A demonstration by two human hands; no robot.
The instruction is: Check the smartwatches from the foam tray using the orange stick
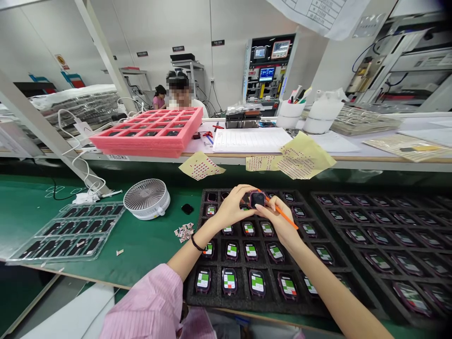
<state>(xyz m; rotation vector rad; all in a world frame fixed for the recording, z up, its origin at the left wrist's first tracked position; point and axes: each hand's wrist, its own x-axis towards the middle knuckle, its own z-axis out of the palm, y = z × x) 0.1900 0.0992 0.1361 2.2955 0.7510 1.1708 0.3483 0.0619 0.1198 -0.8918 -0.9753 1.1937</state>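
white fan [146, 197] stood on green bench [148, 245], yellow dotted sheets [302, 157] overhung shelf edge [353, 162], pens [301, 96] stood in white tub [289, 116]

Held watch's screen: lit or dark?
Dark: the watch shows a black face, unlike the green screens in the foam tray. Whether it's powered, I cannot tell.

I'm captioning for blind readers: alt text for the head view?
Left hand and right hand hold a dark-screened smartwatch, the right also an orange tool, above a black foam tray of smartwatches, many lit. A white fan stands left on the green bench.

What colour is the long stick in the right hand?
The stick is orange, clearest in the head view.
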